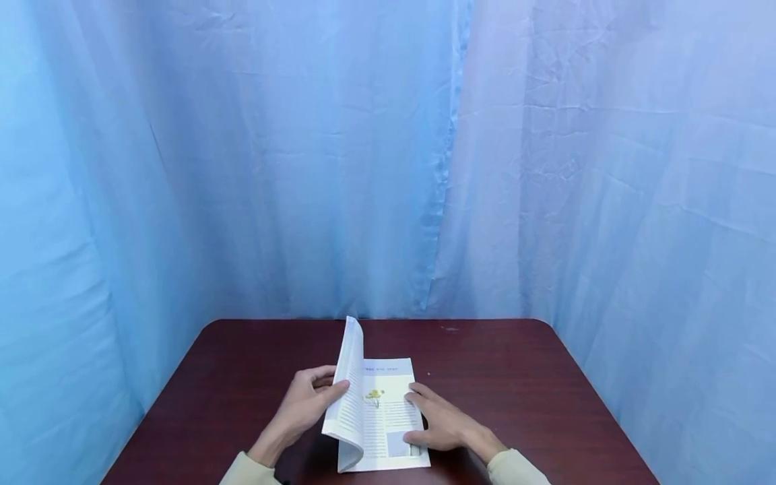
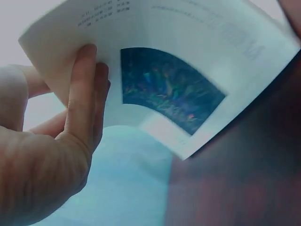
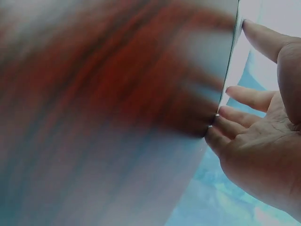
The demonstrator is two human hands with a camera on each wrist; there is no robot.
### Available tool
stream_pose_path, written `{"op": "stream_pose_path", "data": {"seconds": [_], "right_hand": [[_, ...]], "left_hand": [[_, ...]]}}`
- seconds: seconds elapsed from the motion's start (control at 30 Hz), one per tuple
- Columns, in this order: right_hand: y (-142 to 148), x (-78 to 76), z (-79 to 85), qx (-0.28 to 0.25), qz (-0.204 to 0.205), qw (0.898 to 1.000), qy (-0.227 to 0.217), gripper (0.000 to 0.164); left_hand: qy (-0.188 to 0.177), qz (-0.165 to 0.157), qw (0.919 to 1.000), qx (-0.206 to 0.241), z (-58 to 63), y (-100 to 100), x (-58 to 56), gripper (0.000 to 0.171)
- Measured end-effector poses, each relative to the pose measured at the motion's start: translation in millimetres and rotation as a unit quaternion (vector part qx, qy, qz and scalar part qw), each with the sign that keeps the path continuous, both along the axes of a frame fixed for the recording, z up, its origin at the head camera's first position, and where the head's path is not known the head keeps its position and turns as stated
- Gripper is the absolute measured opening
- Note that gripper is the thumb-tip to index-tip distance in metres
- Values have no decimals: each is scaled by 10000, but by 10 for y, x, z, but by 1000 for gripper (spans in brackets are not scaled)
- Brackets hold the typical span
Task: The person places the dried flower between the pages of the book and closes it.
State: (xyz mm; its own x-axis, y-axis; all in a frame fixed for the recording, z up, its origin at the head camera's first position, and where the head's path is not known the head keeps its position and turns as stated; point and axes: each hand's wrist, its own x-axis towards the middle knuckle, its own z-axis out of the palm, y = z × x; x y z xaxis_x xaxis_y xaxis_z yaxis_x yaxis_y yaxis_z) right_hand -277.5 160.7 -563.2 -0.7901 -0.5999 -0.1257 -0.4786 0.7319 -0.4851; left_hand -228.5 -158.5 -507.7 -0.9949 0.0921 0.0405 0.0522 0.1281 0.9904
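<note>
A thin book point(image 1: 382, 432) with printed text lies open on the table. Its left-hand pages stand raised and curve along the spine. My left hand point(image 1: 301, 406) grips these lifted pages, thumb on the inner side and fingers behind. In the left wrist view, the fingers lie along the back of the pages, beside a dark, colourful picture point(image 2: 164, 84). A small yellow flower image point(image 1: 374, 396) and blocks of text mark the flat right page. My right hand point(image 1: 447, 424) rests at that page's right edge, fingers spread and fingertips touching down, as the right wrist view shows too.
Around the book stretches a dark red-brown table point(image 1: 515, 377) with rounded far corners. Light blue curtains point(image 1: 339, 168) hang behind it and along both sides. The tabletop in the right wrist view is glossy and reflects the fingers.
</note>
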Motion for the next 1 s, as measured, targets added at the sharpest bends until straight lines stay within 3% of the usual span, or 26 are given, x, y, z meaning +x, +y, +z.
{"op": "stream_pose_path", "data": {"seconds": [0.2, 0.4, 0.63, 0.73, 0.83, 1.0], "right_hand": [[161, -30, 20, -114, -131, 9997, 179, 79], [269, -75, 61, -620, -302, 9969, 392, 61], [344, -109, 107, -795, -313, 9955, 404, 53], [373, -115, 118, -787, -325, 9955, 424, 52], [395, -125, 112, -775, -335, 9952, 491, 50], [428, -141, 82, -751, -382, 9957, 391, 50]], "left_hand": [[-61, -320, 9989, 349, -244, 217, -13, 44], [-86, -505, 9986, 87, -396, 430, -60, 42], [-39, -516, 9969, -596, -416, 659, -124, 37], [346, -625, 9909, -1136, -411, 759, -181, 33], [781, -744, 9800, -1672, -432, 840, -220, 31], [355, -1152, 9808, -1535, -435, 937, -178, 31]]}}
